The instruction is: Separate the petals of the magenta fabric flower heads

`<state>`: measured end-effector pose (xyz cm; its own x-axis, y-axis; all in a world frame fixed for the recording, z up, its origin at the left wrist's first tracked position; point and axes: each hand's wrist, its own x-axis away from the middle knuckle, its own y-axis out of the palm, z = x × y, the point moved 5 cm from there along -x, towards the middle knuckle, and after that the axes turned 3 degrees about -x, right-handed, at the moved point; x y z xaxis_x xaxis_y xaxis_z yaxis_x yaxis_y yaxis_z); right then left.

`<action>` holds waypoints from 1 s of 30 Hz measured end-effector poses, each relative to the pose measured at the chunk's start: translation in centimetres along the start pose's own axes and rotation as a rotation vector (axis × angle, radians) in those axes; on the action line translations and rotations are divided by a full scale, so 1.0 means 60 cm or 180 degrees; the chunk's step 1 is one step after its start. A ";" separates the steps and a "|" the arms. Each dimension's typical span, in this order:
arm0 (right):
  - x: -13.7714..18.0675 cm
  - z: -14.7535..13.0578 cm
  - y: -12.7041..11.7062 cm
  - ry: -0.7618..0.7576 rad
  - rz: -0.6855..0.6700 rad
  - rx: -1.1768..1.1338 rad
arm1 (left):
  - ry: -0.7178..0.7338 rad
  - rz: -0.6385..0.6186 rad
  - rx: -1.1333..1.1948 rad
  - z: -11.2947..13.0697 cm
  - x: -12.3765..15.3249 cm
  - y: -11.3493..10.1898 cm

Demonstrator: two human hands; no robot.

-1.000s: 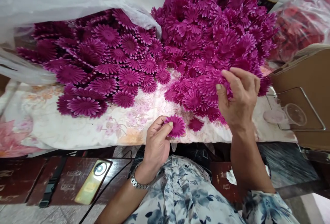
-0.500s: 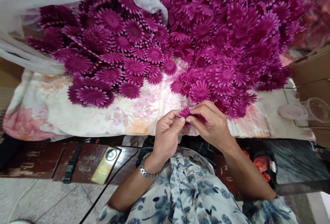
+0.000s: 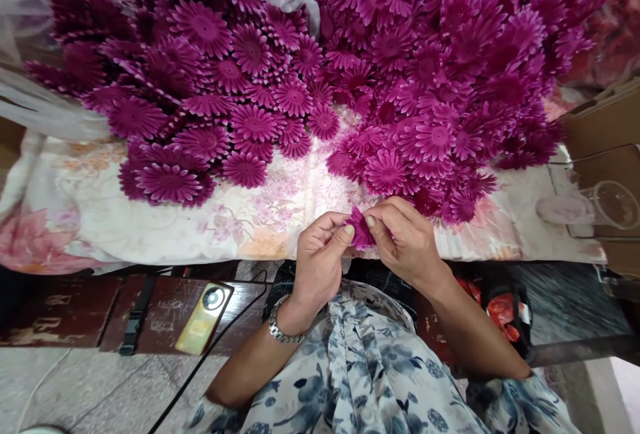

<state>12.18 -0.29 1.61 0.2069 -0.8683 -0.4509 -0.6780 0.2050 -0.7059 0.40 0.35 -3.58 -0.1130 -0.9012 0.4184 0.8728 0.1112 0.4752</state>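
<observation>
Both hands meet at the near edge of the tabletop [image 3: 150, 234], the left hand [image 3: 320, 264] and right hand [image 3: 407, 244] pinched together on one magenta flower piece [image 3: 359, 231]. Just beyond that piece lies a heap of loose flowers [image 3: 440, 67]; to the heap's left, larger flowers [image 3: 200, 87] spill from a clear plastic bag [image 3: 45, 111]. Right of the heap stand a cardboard box [image 3: 603, 127] and a plastic cup [image 3: 613, 204]. Below the tabletop edge, a phone [image 3: 205, 317] lies on a dark bench [image 3: 75, 311].
</observation>
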 end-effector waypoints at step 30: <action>0.201 0.298 -0.355 0.2220 0.0669 0.2625 | -0.0283 0.0473 0.0071 0.028 -0.006 -0.003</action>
<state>41.74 -7.03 1.41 -0.4775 -0.7920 -0.3805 0.0802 0.3920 -0.9165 -0.48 1.37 -2.53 -0.0259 -0.8337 0.5517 0.8724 0.2506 0.4197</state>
